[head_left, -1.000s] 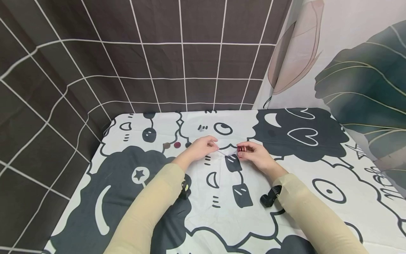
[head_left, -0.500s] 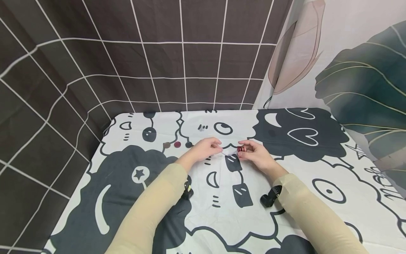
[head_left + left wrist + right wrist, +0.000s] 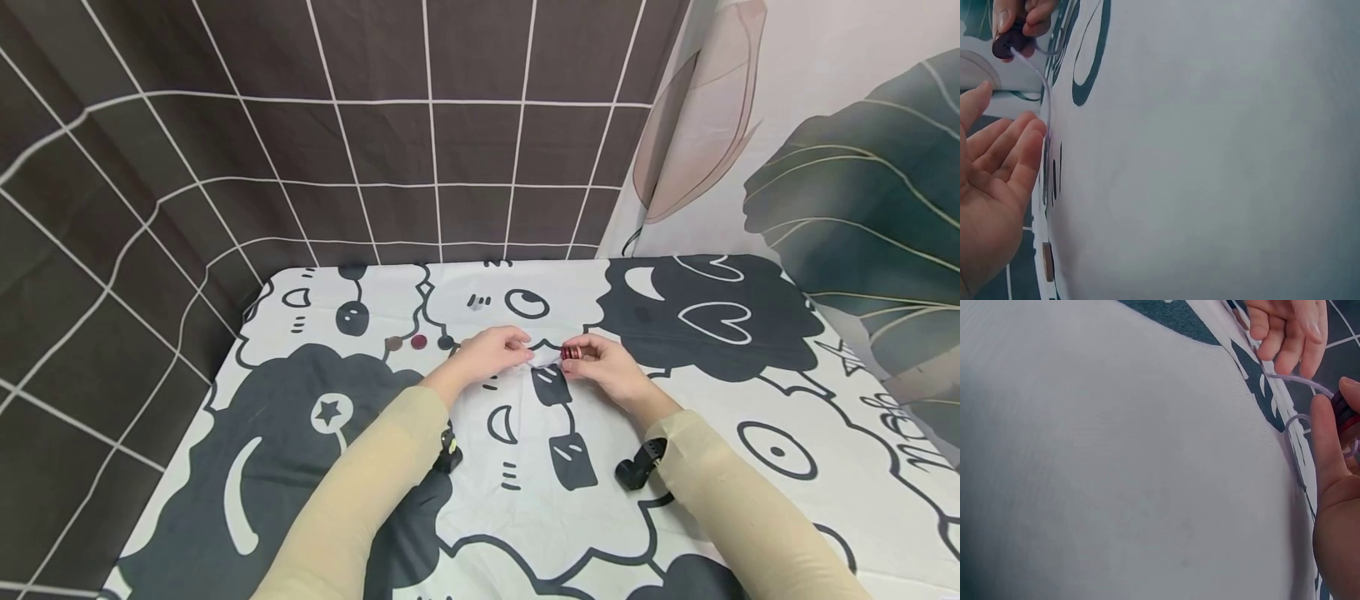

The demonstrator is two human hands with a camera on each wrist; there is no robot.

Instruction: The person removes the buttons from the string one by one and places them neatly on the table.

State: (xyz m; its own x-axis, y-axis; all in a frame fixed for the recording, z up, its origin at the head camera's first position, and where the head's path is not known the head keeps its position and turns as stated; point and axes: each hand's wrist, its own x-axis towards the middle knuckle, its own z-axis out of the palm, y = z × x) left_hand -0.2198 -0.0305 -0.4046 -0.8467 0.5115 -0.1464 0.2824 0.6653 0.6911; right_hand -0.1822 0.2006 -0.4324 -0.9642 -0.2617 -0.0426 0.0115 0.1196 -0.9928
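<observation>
My right hand (image 3: 611, 371) pinches a short stack of round red and dark buttons (image 3: 572, 352) between thumb and fingers. In the left wrist view, small holes show in the end button. A thin pale purple cord (image 3: 1046, 87) comes out of that face and curves down past the left fingertips; another length of it loops out beside the stack. My left hand (image 3: 994, 194) is just left of the stack, fingers extended and thumb apart from them. The cord (image 3: 1300, 380) runs by its fingertips in the right wrist view, without a visible pinch.
Beyond the left hand, a brown disc (image 3: 393, 343), a red disc (image 3: 419, 342) and a dark disc (image 3: 446, 342) lie in a row on the printed black-and-white cloth (image 3: 480, 517). A dark gridded curtain (image 3: 480, 142) hangs behind. Each wrist wears a black camera.
My left hand has moved right, closer to the button stack, and the cord between the hands spans a shorter gap. The right hand and the stack have stayed in place.
</observation>
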